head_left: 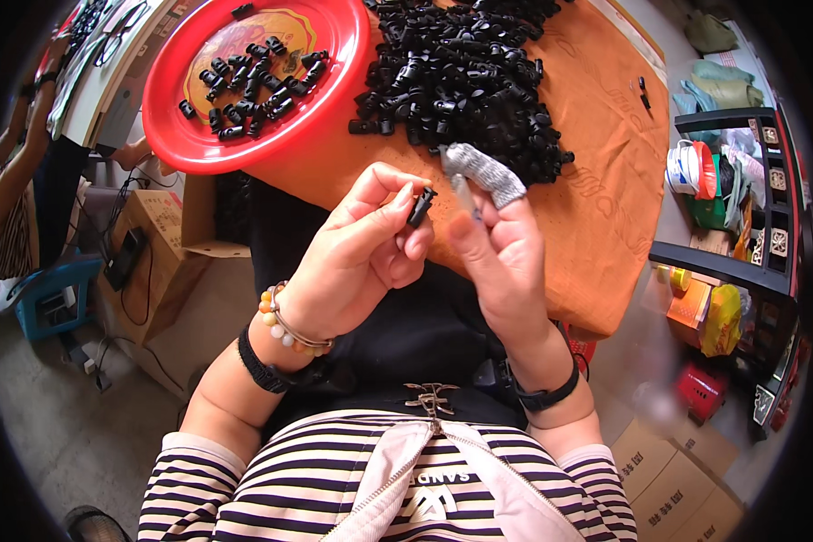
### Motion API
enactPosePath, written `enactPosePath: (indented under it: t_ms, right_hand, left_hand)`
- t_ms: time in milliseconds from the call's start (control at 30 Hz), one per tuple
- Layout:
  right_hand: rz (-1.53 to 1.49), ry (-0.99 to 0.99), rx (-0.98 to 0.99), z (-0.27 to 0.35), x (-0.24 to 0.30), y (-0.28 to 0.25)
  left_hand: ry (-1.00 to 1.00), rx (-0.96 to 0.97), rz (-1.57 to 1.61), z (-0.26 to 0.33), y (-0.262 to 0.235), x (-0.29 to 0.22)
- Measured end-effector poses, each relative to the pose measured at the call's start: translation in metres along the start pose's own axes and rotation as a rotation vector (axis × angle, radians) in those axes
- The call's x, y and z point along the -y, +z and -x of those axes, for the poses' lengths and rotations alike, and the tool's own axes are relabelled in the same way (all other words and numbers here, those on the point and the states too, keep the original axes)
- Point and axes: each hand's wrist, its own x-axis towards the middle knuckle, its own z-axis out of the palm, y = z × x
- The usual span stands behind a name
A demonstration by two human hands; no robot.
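My left hand (359,228) pinches a small black plastic piece (420,208), short and tube-like, between thumb and fingertips. Close beside it, my right hand (512,257) is closed, with a grey knitted cover (491,172) over its index finger. Between that finger and the thumb is a thin, pale, blade-like tool (465,195), partly hidden and blurred. It is apart from the black piece. Beyond my hands, a large heap of similar black pieces (452,81) lies on the orange cloth (596,194). Several more lie in a round red tray (161,113) at the far left.
Two small dark items (644,93) lie near the cloth's right edge. A dark shelf unit (727,269) with bags and tubs stands at the right, cardboard boxes (673,483) below it. At left are a cardboard carton (149,262), a blue stool (59,294) and another person's arm (29,149).
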Motion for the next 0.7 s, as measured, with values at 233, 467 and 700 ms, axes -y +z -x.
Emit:
enactPosePath:
  t_ms: [233,467,700]
  right_hand:
    - [0.029,0.113,0.019,-0.008,-0.008,-0.002]
    - [-0.004,0.076,0.022,-0.008,-0.007,0.0]
    - [0.187,-0.078,-0.156,-0.012,-0.003,-0.032]
  left_hand:
    - [-0.037,0.031,-0.026,0.001,-0.001,0.0]
    - [-0.054,-0.008,-0.085,0.001,0.004,0.002]
    - [0.275,-0.214,-0.261,-0.003,0.005,-0.019]
